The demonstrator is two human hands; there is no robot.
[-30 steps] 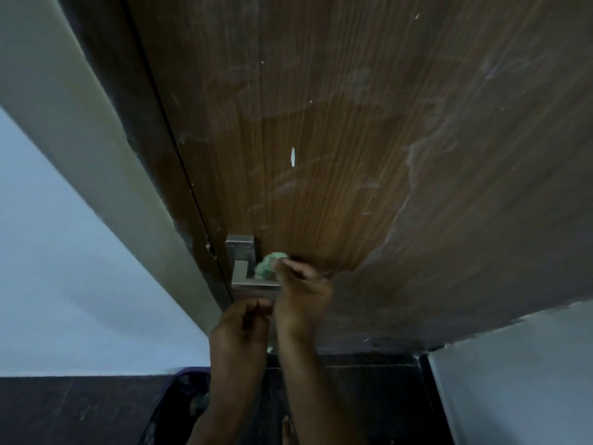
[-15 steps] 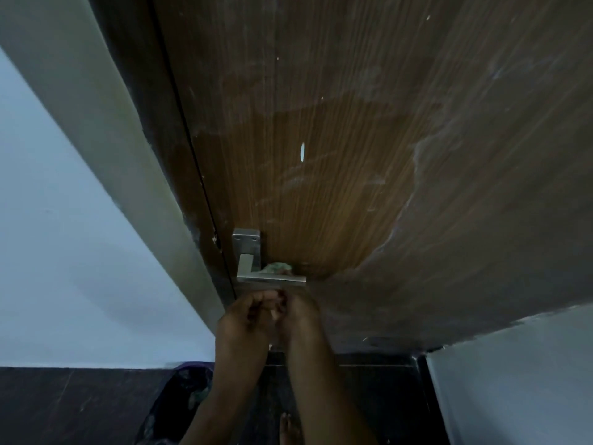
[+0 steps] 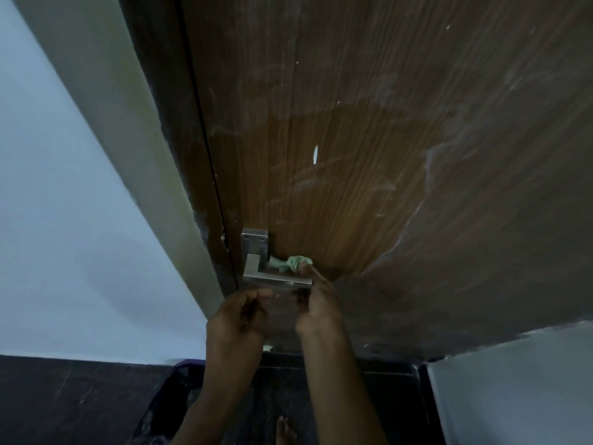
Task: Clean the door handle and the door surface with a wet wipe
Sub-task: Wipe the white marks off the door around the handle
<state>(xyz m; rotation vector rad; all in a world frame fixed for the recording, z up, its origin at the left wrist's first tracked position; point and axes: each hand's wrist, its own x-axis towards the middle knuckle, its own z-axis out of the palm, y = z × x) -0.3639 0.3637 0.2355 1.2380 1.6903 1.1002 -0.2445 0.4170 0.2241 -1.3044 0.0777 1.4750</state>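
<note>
Brown door [image 3: 369,155], smeared: green wipe [image 3: 296,262] pinched by right hand [image 3: 316,303] behind metal handle [image 3: 276,279], left hand [image 3: 239,316] loosely curled, empty, just below; best drawn along the bar's whole back.

We have a single view, from a wide-angle camera worn on our head. It looks forward and steeply down along a wooden door [image 3: 401,139], standing close enough that the door fills most of the picture and its straight edges bow outward. The door frame [image 3: 106,117] runs diagonally down the left side, with pale wall beyond it. The metal handle [image 3: 256,268] sits a little below the centre. Our two forearms rise from the bottom edge, so the left hand [image 3: 237,319] and right hand [image 3: 317,306] lie in the lower middle. Dark floor [image 3: 64,399] crosses the bottom. No second view shares this scene.
</note>
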